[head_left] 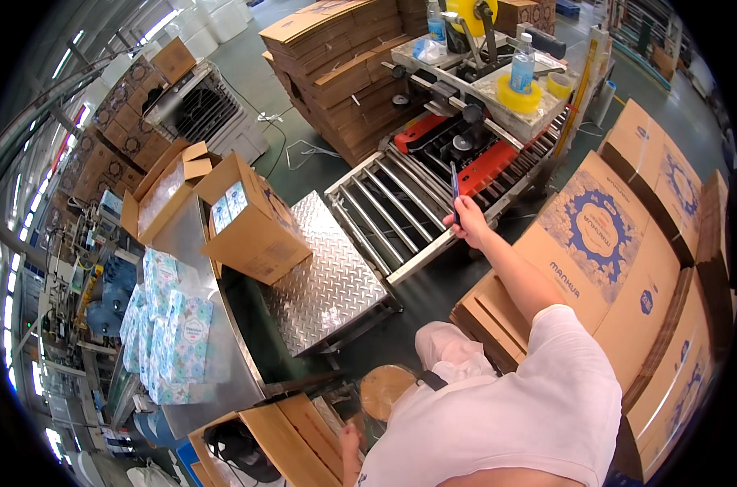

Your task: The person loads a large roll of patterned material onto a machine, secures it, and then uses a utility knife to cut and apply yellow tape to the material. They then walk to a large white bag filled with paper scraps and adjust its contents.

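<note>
My right hand [468, 222] is stretched forward over the near rail of the roller conveyor [393, 213], closed round a slim dark stick-like tool [455, 183] that points upward; its exact kind is too small to make out. Low down, my left hand [350, 441] hangs beside the open carton with a black bag [297, 442] in it. Its fingers look curled, and whatever may be inside them is hidden. Between the conveyor and the packing table stands a diamond-plate metal platform [329, 272]. An open carton with wrapped packs [259, 223] rests partly on it.
Blue-patterned soft packs [173, 337] lie on the metal table [237, 357] at left. A red-sided carton sealer [486, 166] carries bottles and tape rolls [518, 97]. Flat cardboard stacks stand behind [340, 77] and at right [583, 243]. A round stool [384, 390] is beside me.
</note>
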Tool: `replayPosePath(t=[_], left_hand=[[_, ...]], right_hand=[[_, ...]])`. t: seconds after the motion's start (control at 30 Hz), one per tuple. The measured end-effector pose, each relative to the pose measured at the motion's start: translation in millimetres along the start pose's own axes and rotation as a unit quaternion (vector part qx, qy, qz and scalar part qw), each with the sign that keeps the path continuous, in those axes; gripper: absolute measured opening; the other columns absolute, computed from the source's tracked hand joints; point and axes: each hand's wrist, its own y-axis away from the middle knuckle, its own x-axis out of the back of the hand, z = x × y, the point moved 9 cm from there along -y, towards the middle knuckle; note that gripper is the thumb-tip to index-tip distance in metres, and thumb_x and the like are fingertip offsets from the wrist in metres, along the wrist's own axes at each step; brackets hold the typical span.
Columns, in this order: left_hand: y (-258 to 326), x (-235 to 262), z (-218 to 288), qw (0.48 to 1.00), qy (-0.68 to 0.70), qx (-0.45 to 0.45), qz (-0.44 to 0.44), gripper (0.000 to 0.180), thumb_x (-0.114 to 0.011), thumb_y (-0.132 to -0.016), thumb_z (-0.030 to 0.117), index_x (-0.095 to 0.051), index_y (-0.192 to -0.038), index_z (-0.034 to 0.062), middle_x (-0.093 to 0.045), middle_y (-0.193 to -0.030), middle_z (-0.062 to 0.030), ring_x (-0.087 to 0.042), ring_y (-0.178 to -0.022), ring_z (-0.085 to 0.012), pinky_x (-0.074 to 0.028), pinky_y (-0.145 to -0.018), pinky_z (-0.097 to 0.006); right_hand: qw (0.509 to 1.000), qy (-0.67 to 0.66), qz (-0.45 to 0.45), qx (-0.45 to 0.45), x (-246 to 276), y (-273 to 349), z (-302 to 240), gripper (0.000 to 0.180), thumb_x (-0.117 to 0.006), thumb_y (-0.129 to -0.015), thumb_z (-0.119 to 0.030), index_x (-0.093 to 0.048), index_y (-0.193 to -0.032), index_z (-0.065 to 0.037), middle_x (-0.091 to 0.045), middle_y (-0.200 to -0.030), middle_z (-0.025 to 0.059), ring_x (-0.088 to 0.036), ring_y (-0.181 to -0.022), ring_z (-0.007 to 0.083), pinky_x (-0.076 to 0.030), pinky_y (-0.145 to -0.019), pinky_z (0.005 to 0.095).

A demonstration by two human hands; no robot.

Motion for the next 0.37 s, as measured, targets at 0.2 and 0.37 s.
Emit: replayPosePath(t=[0.2, 0.37], left_hand=[[-62, -47, 108, 0.999, 0.029, -0.022, -0.034, 0.024, -0.056, -0.084, 0.022, -0.059, -0.09, -0.0011, -0.06, -0.074, -0.0053, -0.055, -0.064, -0.0124, -0.046, -0.059, -0.025], [-153, -35, 92, 0.997, 0.044, -0.068, -0.016, 0.023, -0.063, -0.078, 0.021, -0.061, -0.089, 0.001, -0.06, -0.068, -0.006, -0.057, -0.067, -0.0151, -0.046, -0.061, -0.027]], right_hand=[[0.999, -0.042, -0.01, 0.033, -30, -117, -71, 0.017, -0.039, -0.093, -0.027, -0.04, -0.102, -0.013, -0.055, -0.069, 0.0097, -0.044, -0.044, 0.0112, -0.033, -0.036, 0.0198], [0.989, -0.106, -0.091, 0.055, -120, -251, -139, 0.013, -0.042, -0.09, -0.013, -0.04, -0.101, -0.005, -0.054, -0.081, 0.015, -0.055, -0.063, 0.0188, -0.047, -0.051, 0.0268]])
